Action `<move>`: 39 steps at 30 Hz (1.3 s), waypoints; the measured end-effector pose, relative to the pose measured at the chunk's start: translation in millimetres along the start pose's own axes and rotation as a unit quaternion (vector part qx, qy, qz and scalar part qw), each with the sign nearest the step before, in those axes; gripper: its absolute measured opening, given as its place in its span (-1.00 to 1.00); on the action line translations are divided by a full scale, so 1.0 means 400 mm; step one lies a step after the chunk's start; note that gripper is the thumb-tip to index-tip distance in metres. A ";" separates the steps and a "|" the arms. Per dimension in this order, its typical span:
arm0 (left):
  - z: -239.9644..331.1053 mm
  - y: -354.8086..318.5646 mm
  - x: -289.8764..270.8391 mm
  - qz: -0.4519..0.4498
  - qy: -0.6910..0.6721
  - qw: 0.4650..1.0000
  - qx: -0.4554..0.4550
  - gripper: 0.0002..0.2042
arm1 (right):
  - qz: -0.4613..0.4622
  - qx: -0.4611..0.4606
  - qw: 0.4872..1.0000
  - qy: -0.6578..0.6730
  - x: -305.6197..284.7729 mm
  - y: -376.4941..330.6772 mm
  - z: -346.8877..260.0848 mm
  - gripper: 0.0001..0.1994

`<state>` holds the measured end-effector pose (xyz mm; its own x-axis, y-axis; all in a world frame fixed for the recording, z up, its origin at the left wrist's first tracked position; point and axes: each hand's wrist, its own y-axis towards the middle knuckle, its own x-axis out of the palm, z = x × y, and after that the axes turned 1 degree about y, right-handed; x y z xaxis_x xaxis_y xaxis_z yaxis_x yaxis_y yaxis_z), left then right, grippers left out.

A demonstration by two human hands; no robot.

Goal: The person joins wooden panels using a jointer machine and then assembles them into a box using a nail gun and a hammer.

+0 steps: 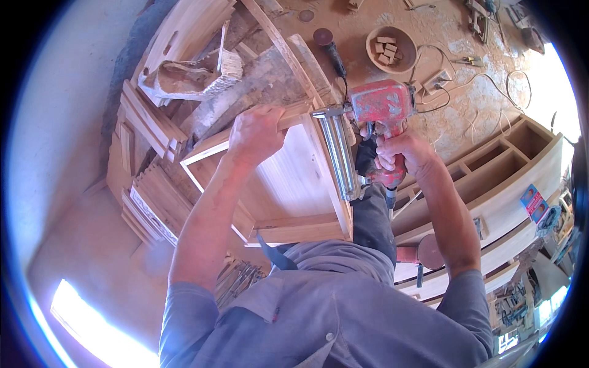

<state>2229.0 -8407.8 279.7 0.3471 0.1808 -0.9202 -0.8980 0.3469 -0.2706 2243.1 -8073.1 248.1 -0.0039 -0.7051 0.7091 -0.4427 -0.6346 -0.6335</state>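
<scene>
A pale wooden drawer-like box (300,231) leans against my lap, with its thin bottom panel showing inside the frame. My left hand (256,138) is closed over its far rail, the fingers wrapped around the wood. In my right hand (406,152) is a worn red nail gun (381,101), gripped by its handle. Its silver magazine runs along the right side of the box. The gun's nose is at the box's far right corner; whether it touches the wood I cannot tell. A finger is near the trigger, partly hidden.
Boards (153,122) are stacked at the left beside a rough, crusted trough (196,80). Ahead on the dusty floor are a disc sander (331,52), a bowl (372,52) of wood blocks and a power strip (437,80) with trailing cords. A wooden carcass (478,184) with compartments lies at the right.
</scene>
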 end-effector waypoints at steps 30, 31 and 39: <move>-0.002 0.004 0.004 -0.008 0.013 1.000 -0.017 -0.77 | 0.030 0.017 0.999 -0.017 -0.046 0.040 0.008 -0.68; -0.003 0.005 0.003 -0.017 0.012 1.000 -0.024 -0.76 | 0.034 0.018 0.999 -0.025 -0.054 0.041 0.013 -0.68; -0.006 0.003 0.007 -0.026 0.023 0.998 -0.045 -0.70 | 0.057 0.024 0.998 0.000 -0.086 0.055 0.038 -0.84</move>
<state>2228.2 -8409.2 276.2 0.3824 0.1214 -0.9160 -0.9007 0.2700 -0.3403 2247.3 -8067.4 205.1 -0.0524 -0.7733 0.6318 -0.3954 -0.5649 -0.7242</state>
